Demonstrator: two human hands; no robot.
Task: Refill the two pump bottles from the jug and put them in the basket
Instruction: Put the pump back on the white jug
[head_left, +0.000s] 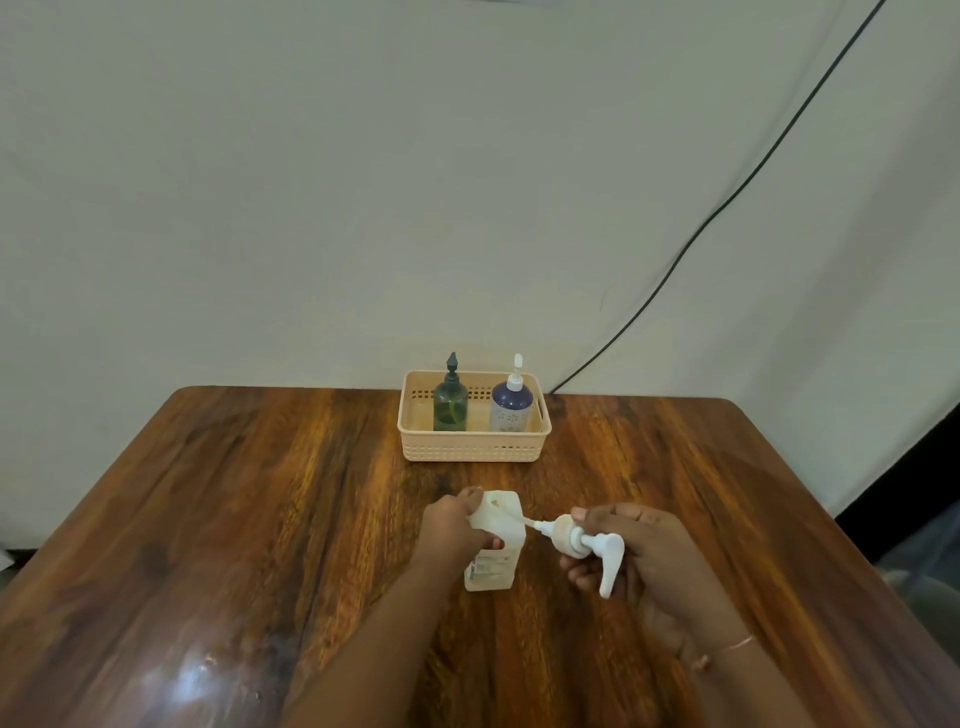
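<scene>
A white jug (493, 561) with a printed label stands on the wooden table in front of me. My left hand (457, 525) grips its upper part. My right hand (628, 551) holds the jug's white pump head (592, 545), lifted out and tilted to the right, with its thin tube still reaching into the jug's mouth. At the table's far edge a beige basket (474, 448) holds two upright pump bottles: a dark green one (450, 405) on the left and a blue-and-white one (511, 408) on the right.
The wooden table (260, 519) stands against a pale wall. A black cable (727, 202) runs diagonally down the wall to the table's back edge, right of the basket. Dark floor shows past the table's right edge.
</scene>
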